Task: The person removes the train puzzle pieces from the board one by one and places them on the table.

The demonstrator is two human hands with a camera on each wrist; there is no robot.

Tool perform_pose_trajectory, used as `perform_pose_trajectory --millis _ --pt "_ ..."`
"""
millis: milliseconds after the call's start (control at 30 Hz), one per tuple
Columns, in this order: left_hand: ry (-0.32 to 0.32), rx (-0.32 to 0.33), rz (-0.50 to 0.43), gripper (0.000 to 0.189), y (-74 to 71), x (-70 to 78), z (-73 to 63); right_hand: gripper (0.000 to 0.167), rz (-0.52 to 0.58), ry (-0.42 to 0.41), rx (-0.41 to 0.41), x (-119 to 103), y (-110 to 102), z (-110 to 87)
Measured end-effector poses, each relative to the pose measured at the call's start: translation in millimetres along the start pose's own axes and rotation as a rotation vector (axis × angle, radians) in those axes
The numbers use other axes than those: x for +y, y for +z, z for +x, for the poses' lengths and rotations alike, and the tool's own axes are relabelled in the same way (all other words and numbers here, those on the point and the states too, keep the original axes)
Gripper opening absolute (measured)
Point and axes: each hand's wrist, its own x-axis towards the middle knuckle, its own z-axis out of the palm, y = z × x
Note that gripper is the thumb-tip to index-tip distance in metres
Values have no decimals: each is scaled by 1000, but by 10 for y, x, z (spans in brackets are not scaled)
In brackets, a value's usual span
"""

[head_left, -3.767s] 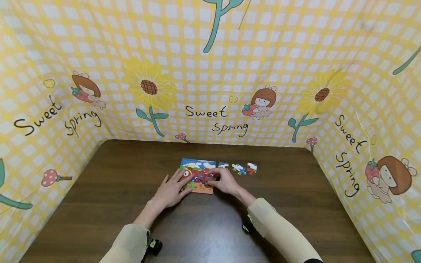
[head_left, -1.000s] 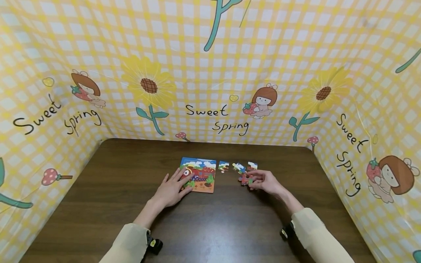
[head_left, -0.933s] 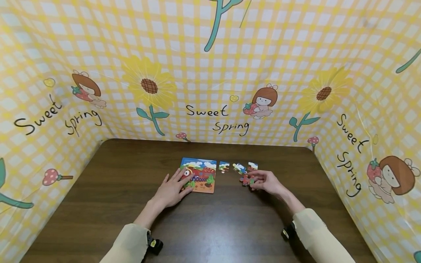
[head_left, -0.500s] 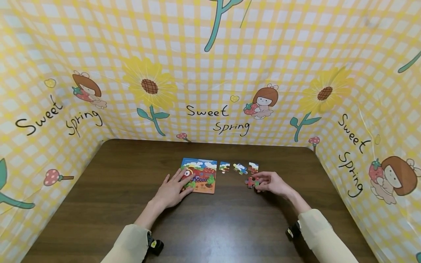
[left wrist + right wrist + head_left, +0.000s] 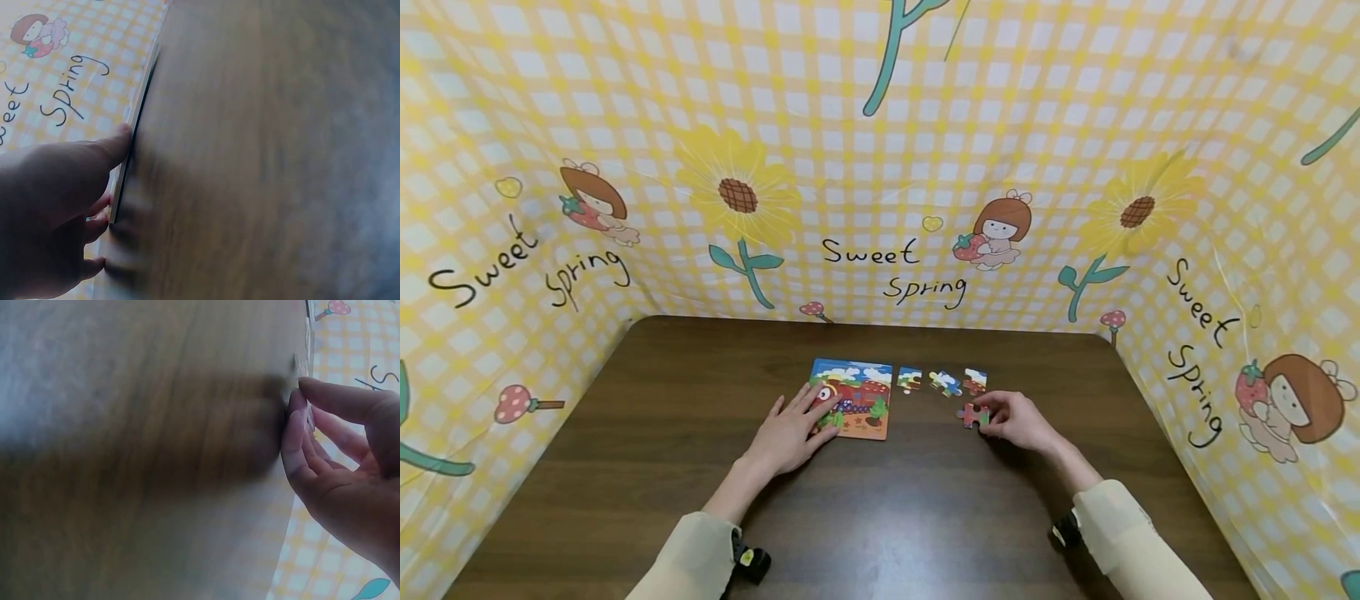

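Observation:
My left hand (image 5: pixel 786 437) lies spread on the left part of a jigsaw puzzle board (image 5: pixel 868 392), which shows a red train under a blue sky. In the left wrist view the thumb of that hand (image 5: pixel 50 181) reaches the board's thin edge (image 5: pixel 142 100). To the right, my right hand (image 5: pixel 1021 419) pinches a reddish puzzle piece (image 5: pixel 973 416) by its right side, close over the table. Seen from the right wrist, thumb and fingertips come together low by the tabletop (image 5: pixel 156 425), the piece mostly hidden behind them.
Three loose puzzle pieces lie in a row right of the board: one beside it (image 5: pixel 910 380), a bluish middle piece (image 5: pixel 945 383) and a red-and-white piece (image 5: pixel 975 380) just beyond my right hand. A yellow checked cloth (image 5: pixel 880 192) walls the brown table (image 5: pixel 700 358).
My right hand has moved from the board's right side to the right with the reddish piece, which shifted slightly nearer me in the last second. My left hand has stayed on the board.

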Motion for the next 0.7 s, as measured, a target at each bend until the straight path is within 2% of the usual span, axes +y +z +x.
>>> perform_pose_trajectory --millis 167,367,700 --pt "-2 23 11 66 23 -6 1 40 -41 -8 37 4 45 -7" --pt "-16 44 -5 71 30 -13 -14 40 -30 -14 70 4 84 -15" --pt "-24 73 -62 76 40 -75 -12 42 3 -20 59 7 48 -14"
